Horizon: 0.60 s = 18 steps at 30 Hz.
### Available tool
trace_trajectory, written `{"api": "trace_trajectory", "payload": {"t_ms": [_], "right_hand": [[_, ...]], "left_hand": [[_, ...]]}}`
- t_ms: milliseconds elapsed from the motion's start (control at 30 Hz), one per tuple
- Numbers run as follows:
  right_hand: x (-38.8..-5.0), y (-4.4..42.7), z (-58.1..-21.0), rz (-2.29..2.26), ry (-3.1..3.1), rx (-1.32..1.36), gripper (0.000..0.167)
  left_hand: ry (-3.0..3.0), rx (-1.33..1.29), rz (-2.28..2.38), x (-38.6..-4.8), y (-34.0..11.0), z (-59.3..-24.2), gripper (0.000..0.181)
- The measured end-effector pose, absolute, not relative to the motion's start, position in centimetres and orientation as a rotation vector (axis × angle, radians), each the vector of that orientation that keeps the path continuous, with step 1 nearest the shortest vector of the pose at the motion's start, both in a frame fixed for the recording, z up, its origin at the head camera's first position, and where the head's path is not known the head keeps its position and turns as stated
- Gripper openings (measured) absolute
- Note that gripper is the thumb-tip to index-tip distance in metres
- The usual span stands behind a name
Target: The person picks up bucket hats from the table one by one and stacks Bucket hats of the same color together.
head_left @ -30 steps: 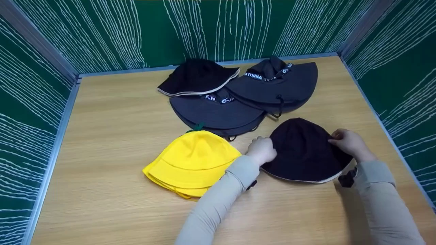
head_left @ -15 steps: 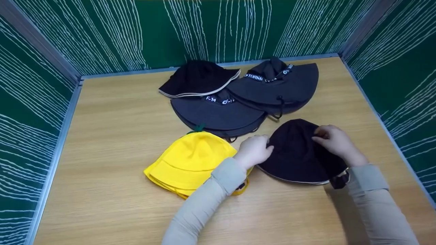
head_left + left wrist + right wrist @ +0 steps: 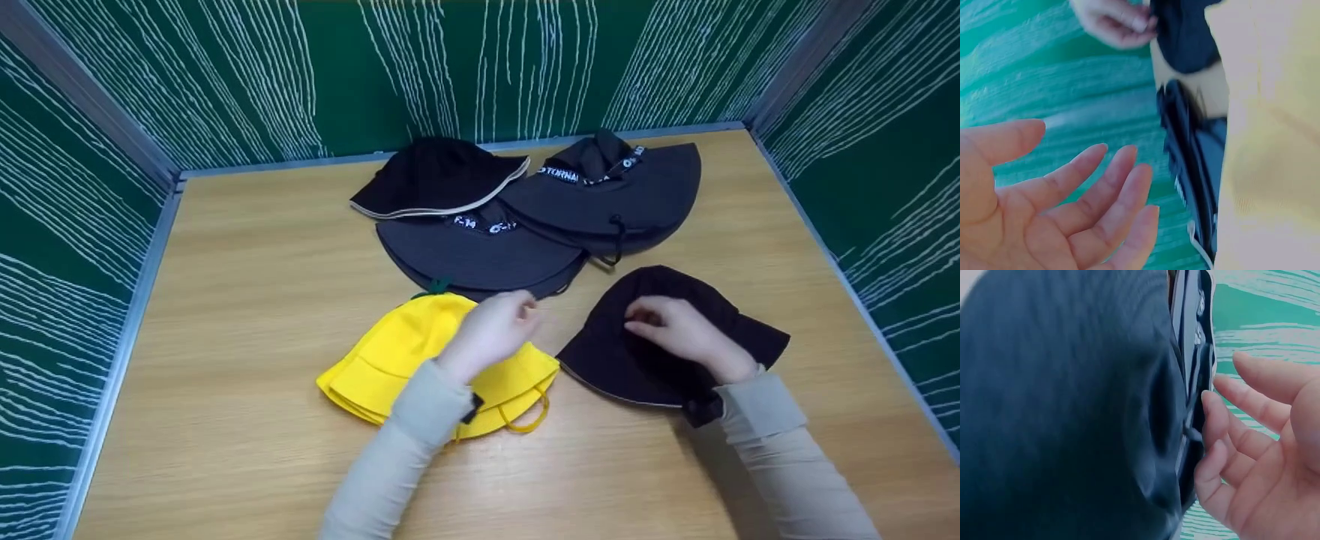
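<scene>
My left hand (image 3: 491, 330) hovers above the yellow bucket hat (image 3: 390, 352), its fingers loosely bent and holding nothing in the left wrist view. Over the near black bucket hat (image 3: 652, 289) is my right hand (image 3: 686, 334), relaxed, with a gap between thumb and fingers. The right wrist view has that black hat (image 3: 1061, 410) filling its left side, apart from the hand. A green stem-like tuft tops the yellow hat, and a yellow cord hangs from its brim. My left forearm hides part of the yellow hat.
At the back, another black bucket hat (image 3: 442, 176) with a pale brim edge overlaps a dark wide-brimmed hat (image 3: 480, 251). A second wide-brimmed hat (image 3: 600, 199) with white lettering lies to its right. Green panels (image 3: 360, 75) with white streaks enclose the wooden table (image 3: 247, 300).
Both hands have let go of the near black hat. The left hand has moved left over the yellow hat; the right has drifted left above the black hat, which stays on the table.
</scene>
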State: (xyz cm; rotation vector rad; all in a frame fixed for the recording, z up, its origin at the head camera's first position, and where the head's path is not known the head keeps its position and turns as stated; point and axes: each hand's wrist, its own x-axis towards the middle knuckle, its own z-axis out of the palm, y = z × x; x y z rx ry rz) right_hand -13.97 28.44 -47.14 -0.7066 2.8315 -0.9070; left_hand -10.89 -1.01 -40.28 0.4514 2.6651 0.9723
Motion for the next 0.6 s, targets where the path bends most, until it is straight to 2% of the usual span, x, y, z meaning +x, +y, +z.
{"api": "trace_trajectory", "payload": {"t_ms": [300,600], "right_hand": [[-13.9,26.7,-48.4,-0.894,2.737,-0.743,0.008],[-13.9,26.3,-49.4,-0.891,2.717,-0.719,0.007]], "left_hand": [[2.704,0.218,1.166,-9.2,-9.4,-41.0,0.031],[2.677,-0.174,1.246,-8.5,-18.3,-42.6,0.036]]}}
